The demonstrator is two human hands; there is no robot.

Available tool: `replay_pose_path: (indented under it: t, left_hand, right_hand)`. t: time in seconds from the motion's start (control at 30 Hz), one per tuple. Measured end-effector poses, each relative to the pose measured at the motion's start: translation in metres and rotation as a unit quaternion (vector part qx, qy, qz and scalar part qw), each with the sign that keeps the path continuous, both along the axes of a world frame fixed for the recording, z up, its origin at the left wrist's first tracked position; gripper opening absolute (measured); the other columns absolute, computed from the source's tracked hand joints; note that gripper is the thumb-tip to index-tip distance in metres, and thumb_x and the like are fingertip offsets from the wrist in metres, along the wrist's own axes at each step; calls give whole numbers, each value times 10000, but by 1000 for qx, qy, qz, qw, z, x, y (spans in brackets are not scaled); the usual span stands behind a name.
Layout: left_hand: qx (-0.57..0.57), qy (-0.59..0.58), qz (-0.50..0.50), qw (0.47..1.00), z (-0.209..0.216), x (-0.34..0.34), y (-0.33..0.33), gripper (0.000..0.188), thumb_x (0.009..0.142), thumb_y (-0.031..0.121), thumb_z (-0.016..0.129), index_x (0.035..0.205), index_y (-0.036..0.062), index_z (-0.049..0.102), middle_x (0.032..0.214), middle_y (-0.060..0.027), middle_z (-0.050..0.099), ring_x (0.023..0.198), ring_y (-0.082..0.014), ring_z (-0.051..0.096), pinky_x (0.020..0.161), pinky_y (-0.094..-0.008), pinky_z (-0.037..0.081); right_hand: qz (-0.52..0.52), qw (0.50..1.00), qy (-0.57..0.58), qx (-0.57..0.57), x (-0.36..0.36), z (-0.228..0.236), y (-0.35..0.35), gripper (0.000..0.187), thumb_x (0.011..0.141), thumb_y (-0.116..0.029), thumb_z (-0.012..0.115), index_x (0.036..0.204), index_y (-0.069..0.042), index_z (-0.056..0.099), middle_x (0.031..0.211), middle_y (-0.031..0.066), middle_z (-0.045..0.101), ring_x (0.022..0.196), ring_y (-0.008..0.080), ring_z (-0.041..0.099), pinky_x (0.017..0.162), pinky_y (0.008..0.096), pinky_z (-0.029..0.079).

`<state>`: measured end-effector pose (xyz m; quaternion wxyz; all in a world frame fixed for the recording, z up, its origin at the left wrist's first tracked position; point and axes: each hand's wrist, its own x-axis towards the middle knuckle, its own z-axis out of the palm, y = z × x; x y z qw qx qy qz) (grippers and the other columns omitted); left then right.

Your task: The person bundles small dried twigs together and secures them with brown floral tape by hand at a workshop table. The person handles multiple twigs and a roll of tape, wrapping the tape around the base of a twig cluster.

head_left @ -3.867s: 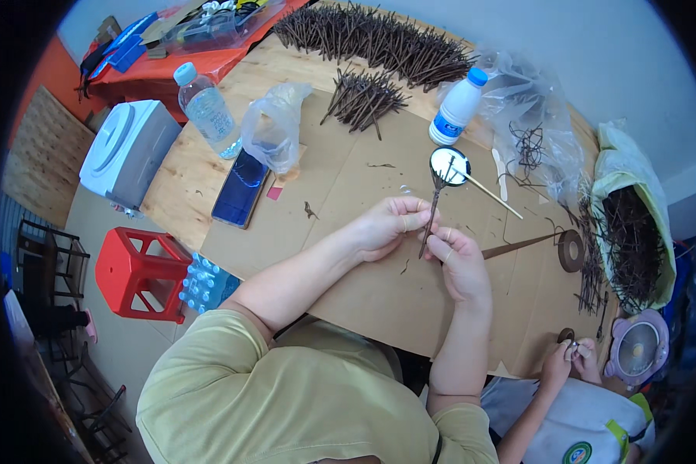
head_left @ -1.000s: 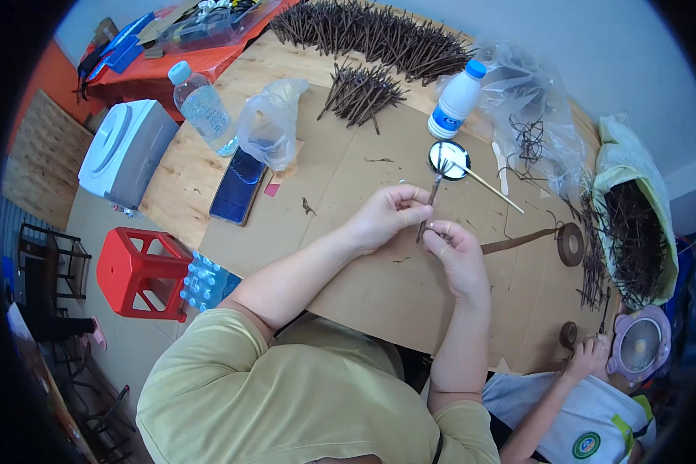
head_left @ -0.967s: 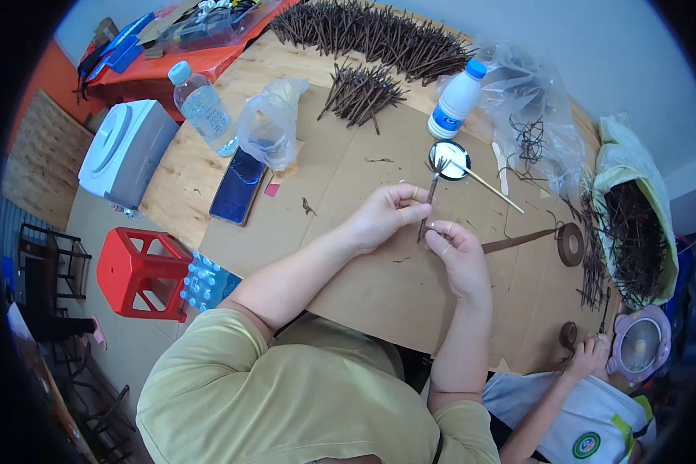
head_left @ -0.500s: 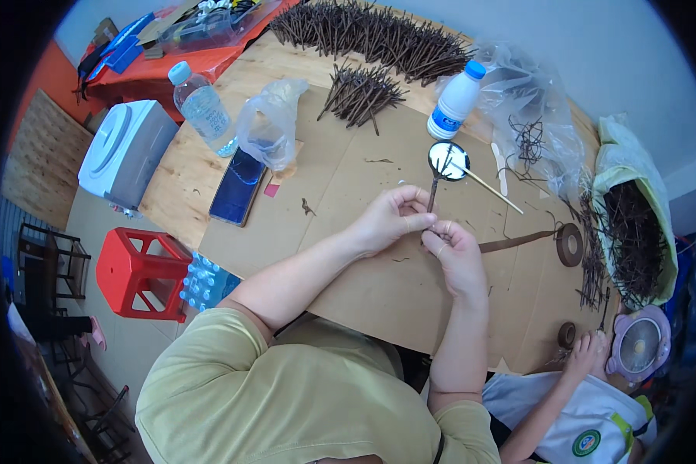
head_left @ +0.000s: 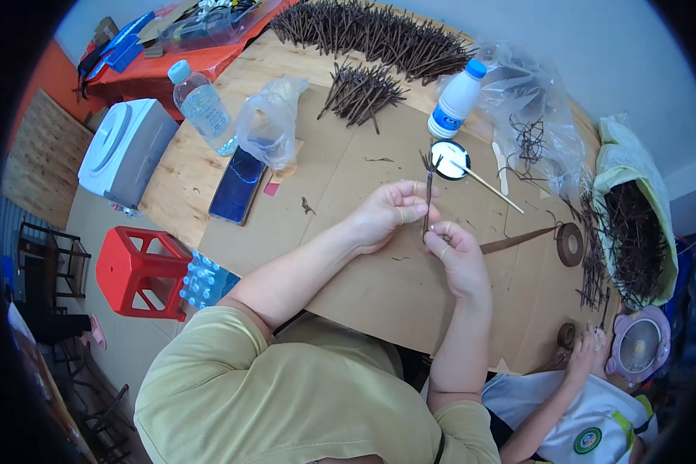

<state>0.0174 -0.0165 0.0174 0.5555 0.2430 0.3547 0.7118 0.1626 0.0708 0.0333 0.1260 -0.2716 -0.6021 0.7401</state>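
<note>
A thin brown twig-like stem (head_left: 428, 179) with short forked tips stands nearly upright over the cardboard (head_left: 348, 201). My left hand (head_left: 394, 216) pinches its middle between thumb and fingers. Just below, my right hand (head_left: 458, 255) is closed at the stem's lower end. A brown tape strip (head_left: 518, 241) runs from behind my right hand to a tape roll (head_left: 563, 249) lying on the cardboard. Beyond the stem's tips is a round dark-rimmed dish (head_left: 450, 164) of white stuff, with a thin stick (head_left: 495, 190) resting in it.
Finished-looking stems (head_left: 379, 39) are heaped at the back, with a smaller pile (head_left: 361, 94) nearer. A white bottle (head_left: 456, 100), phone (head_left: 237, 188), plastic bag (head_left: 267, 124) and water bottle (head_left: 203, 108) stand around. At right are a sack of twigs (head_left: 634, 232) and another person's hand (head_left: 585, 356).
The stem has shifted slightly left and turned in my fingers. My left hand has slid a little up and left, so more stem shows between the hands.
</note>
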Motion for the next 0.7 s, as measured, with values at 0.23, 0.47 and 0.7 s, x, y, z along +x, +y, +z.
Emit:
replay_pose_path:
  t: [0.23,0.47,0.7]
  left_hand:
    - [-41,174,9,984,-4,0,1,210,804,59,611,1002,22,553,849,-27,612,840,-92,560,786,-235,441]
    - [-18,46,-25,998,-2,-3,-2,294,820,31,570,1109,11,519,865,-47,619,802,-97,573,766,-232,446]
    - [15,117,20,993,1,4,-1,229,822,45,582,1044,40,528,879,-26,606,794,-70,546,766,-227,437]
  right_hand:
    - [-19,998,-30,52,-2,-1,-2,70,833,-73,572,858,-8,563,758,-38,531,691,26,466,620,171,378]
    - [10,1000,-15,-1,4,1,3,92,809,-57,588,887,-9,573,796,-12,558,721,59,506,671,198,413]
    - [-18,998,-18,54,2,1,0,94,815,-52,586,892,-3,567,751,-31,537,672,27,471,595,169,377]
